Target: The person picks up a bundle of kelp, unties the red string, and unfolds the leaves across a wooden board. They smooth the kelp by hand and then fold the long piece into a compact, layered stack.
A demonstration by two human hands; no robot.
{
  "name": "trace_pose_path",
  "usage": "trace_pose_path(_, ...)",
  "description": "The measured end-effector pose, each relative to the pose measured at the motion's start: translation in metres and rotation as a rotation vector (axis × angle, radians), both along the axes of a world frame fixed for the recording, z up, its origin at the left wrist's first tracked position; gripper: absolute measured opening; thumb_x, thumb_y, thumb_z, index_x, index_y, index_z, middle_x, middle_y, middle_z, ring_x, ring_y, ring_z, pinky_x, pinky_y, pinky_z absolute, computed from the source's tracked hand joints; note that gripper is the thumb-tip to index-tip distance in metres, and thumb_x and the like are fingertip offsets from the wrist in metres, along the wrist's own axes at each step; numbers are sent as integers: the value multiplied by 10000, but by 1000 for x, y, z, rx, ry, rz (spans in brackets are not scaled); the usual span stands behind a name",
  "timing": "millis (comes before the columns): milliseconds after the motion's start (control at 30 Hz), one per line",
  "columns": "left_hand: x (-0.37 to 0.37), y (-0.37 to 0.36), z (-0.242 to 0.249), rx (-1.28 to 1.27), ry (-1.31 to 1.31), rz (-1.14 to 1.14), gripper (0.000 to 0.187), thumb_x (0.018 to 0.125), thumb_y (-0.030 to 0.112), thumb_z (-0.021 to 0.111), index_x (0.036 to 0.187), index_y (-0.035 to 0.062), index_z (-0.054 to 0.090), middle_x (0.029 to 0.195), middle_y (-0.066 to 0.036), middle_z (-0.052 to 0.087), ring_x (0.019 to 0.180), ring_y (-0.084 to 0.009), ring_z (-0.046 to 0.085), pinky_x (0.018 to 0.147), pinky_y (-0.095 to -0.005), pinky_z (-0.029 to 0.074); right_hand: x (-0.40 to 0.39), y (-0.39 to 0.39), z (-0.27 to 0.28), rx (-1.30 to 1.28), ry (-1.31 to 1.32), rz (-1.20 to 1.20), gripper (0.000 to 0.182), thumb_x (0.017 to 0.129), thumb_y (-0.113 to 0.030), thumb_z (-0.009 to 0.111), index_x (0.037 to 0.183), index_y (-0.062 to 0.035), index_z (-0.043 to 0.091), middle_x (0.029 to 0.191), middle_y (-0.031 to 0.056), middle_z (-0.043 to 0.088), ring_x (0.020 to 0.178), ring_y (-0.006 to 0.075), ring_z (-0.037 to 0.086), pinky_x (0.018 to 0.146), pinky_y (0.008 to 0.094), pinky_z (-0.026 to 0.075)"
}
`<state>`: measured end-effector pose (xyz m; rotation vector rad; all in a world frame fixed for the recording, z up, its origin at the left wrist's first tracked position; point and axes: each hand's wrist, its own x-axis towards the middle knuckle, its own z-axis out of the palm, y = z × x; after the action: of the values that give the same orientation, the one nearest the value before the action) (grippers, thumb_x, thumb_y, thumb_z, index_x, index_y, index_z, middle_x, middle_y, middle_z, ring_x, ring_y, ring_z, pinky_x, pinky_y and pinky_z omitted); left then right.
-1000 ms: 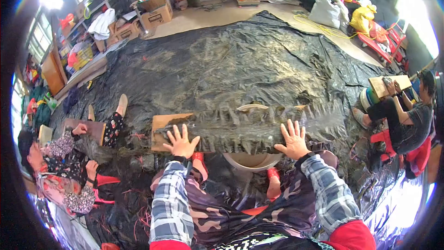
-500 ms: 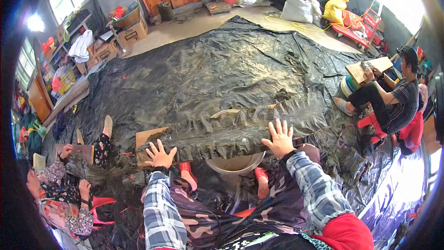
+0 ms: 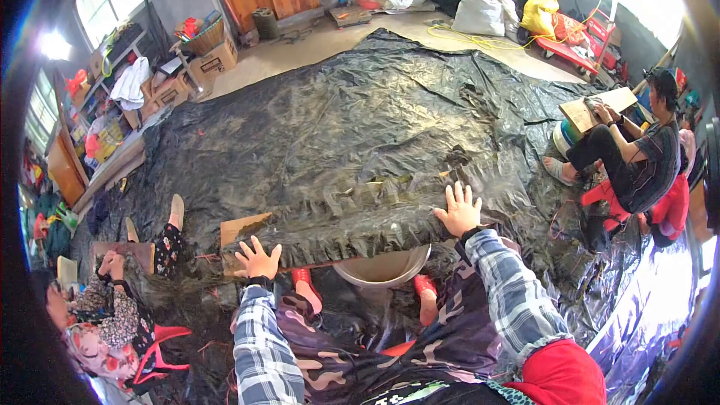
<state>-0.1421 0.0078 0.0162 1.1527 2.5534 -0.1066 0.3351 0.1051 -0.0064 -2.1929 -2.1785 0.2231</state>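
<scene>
A long, wrinkled, dark brown-green strip that looks like kelp lies stretched across a wooden board in front of my knees. My left hand rests with fingers spread at the strip's near left end. Toward its right end, my right hand is also flat, fingers apart. Neither hand grips anything. Under the board a pale round bucket shows between my feet, its far rim covered by the strip.
Black plastic sheeting covers the floor. At left a person sits by a small board; at right another person works on a tilted board. Sacks and a red trolley stand at the back right.
My right hand has moved slightly up and right, and the strip's far edge now covers the bucket's far rim. The person at left has brought both hands together.
</scene>
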Motion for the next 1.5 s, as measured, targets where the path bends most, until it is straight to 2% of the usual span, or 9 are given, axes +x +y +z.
trace_pose_path(133,4,2,8,-13,13,10,891,837,691,452,1515,207,137,1568,-170,50,1417,-450,58,1020,-738,110,-3,8,6,62,-49,-28,654,879,-533,507,1327,-58,474,1438,154,373,1322,364,337,999,558,333)
trace_pose_path(200,3,8,13,-58,-7,32,895,837,686,456,1514,188,146,1565,-178,58,1413,-460,60,1038,-721,104,6,26,25,125,63,7,393,870,-413,555,864,-35,662,926,157,638,873,364,615,760,468,483)
trace_pose_path(267,17,12,19,-4,34,36,867,843,618,514,1501,147,202,1559,-178,113,1416,-430,107,1043,-696,136,18,46,23,355,186,54,269,852,-313,576,801,-58,648,812,167,637,774,381,616,713,475,485)
trace_pose_path(467,169,55,61,735,10,-875,716,743,401,661,1327,41,454,1420,-178,393,1348,-353,299,990,-570,278,30,101,22,409,117,221,128,838,-182,562,797,-88,639,834,128,634,843,338,604,724,462,485)
trace_pose_path(600,288,79,39,646,-235,-1154,750,803,438,627,1407,67,380,1485,-136,325,1409,-312,219,1093,-594,160,33,110,19,312,-55,346,101,798,-171,585,837,-106,653,874,93,642,924,291,590,775,418,463)
trace_pose_path(800,346,90,-22,430,-282,-1180,754,833,507,590,1442,139,342,1522,-121,251,1424,-337,170,1080,-660,108,50,111,19,226,-3,355,102,733,-162,612,736,-65,645,828,124,629,870,322,592,735,422,468)
trace_pose_path(900,346,89,-28,456,-278,-1197,721,854,509,563,1447,166,338,1529,-128,227,1425,-354,152,1068,-681,92,61,123,17,25,473,333,160,704,-192,615,700,-32,610,768,175,636,761,368,614,672,439,476)
trace_pose_path(1200,348,88,-27,453,-291,-1187,719,859,511,554,1448,159,340,1535,-124,215,1432,-346,120,1071,-681,63,54,137,29,-192,78,326,138,658,-237,649,739,-127,663,742,130,658,740,369,638,678,449,515)
trace_pose_path(1500,349,88,-30,469,-294,-1174,718,847,520,562,1441,167,365,1537,-114,218,1433,-335,126,1071,-681,61,45,143,42,-327,509,250,308,678,-274,686,889,-49,676,764,155,651,754,279,635,677,389,488)
